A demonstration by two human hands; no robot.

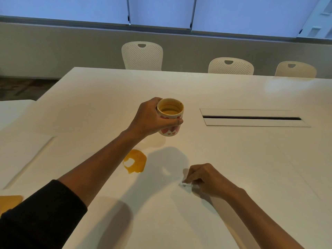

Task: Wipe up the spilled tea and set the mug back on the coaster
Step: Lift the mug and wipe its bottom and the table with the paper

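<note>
My left hand (pixel 152 117) wraps the mug (pixel 170 116) — spilled tea (pixel 135 161) just below my fingers; my right hand (pixel 204 178) pinches a tissue (pixel 186 185).

White table (pixel 233 159): tea puddle (pixel 135 161), coaster (pixel 9 202) at near-left edge.

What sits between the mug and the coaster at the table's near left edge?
No solid object. The left hand holds the mug upright above the table. The coaster lies at the near left, partly hidden by the sleeve. Only the tea puddle lies roughly along that path.
</note>
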